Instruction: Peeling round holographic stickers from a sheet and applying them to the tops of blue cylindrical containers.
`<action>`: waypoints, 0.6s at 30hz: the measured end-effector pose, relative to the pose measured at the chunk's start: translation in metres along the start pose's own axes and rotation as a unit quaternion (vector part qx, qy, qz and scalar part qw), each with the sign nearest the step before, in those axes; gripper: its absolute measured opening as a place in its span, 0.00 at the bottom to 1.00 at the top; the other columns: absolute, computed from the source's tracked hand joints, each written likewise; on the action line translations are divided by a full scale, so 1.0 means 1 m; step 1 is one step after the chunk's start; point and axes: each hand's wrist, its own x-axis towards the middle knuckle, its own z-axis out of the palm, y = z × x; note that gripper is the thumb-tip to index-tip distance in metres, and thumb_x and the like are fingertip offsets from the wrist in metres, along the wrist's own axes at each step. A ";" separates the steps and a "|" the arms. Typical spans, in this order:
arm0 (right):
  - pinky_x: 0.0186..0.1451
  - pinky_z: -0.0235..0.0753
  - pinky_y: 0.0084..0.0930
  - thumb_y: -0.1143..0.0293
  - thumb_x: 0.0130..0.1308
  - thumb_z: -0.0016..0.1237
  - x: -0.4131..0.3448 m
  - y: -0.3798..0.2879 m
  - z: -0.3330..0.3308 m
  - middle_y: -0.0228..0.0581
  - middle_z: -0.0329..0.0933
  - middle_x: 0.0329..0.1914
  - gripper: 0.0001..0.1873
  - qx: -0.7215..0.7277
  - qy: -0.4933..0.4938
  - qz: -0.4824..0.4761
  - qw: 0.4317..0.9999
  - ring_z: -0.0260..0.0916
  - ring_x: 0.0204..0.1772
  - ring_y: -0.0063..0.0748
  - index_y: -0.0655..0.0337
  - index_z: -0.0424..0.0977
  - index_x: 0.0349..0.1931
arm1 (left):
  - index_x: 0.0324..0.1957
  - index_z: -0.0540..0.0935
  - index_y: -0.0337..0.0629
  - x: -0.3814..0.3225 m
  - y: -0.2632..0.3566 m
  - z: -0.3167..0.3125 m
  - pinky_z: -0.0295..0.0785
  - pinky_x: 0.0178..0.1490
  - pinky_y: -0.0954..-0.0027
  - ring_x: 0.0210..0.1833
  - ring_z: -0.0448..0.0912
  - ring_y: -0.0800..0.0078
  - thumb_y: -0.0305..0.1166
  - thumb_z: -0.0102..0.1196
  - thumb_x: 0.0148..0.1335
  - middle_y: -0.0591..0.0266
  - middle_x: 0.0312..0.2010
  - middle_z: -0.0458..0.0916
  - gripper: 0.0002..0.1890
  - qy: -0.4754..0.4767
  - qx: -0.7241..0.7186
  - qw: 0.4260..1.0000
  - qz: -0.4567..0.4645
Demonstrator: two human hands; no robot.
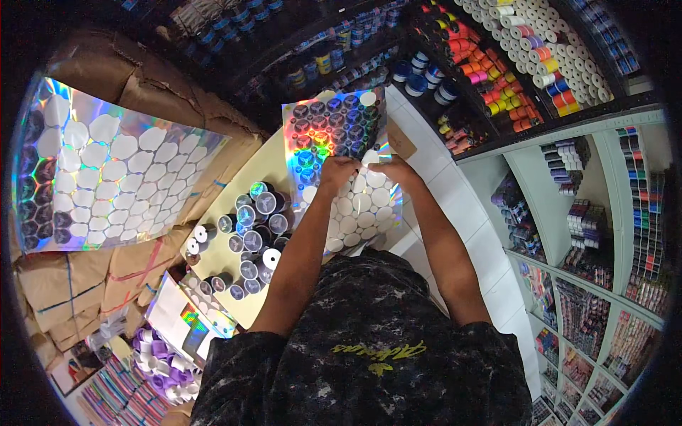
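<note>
A holographic sheet of round stickers (305,139) lies in front of me, its far part holding dark printed discs and its near part showing white circles. My left hand (341,171) is at the middle of this sheet, fingertips pinched by a pale piece. Close by on the right, my right hand (393,169) pinches a white round piece (370,157) at the sheet. What exactly lies between the left fingertips is too small to tell. Left of the sheet, several dark thread spools (253,240) with round labels on their ends stand grouped on the pale yellow table (234,199).
Another holographic sticker sheet (122,170) rests over brown paper-wrapped packages (80,277) at the left. Purple and white cones (160,362) lie below. Dark shelves of colourful spools (538,53) stand at the far right, with pale shelving (602,213) nearer. White floor tiles (463,213) show between.
</note>
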 end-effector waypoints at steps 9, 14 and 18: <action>0.61 0.75 0.32 0.56 0.59 0.69 -0.002 0.020 -0.011 0.41 0.83 0.56 0.31 0.048 0.006 -0.012 0.999 0.79 0.57 0.36 0.62 0.78 0.60 | 0.30 0.90 0.38 -0.014 0.025 0.014 0.72 0.34 0.72 0.26 0.76 0.80 0.33 0.69 0.57 0.68 0.23 0.84 0.08 0.004 0.033 0.999 0.035; 0.60 0.75 0.32 0.57 0.59 0.69 -0.009 0.013 -0.003 0.39 0.84 0.53 0.29 0.090 -0.006 -0.044 0.995 0.80 0.55 0.34 0.62 0.80 0.58 | 0.32 0.91 0.39 -0.013 0.008 0.012 0.73 0.34 0.72 0.28 0.78 0.81 0.34 0.69 0.59 0.69 0.25 0.85 0.09 0.026 0.058 0.996 0.065; 0.59 0.75 0.32 0.57 0.59 0.70 -0.024 -0.002 -0.005 0.38 0.85 0.52 0.28 0.086 0.001 -0.035 0.996 0.79 0.55 0.33 0.61 0.81 0.56 | 0.33 0.89 0.38 0.000 -0.017 0.016 0.74 0.33 0.73 0.27 0.78 0.81 0.33 0.66 0.64 0.70 0.24 0.84 0.08 0.034 0.029 0.994 0.101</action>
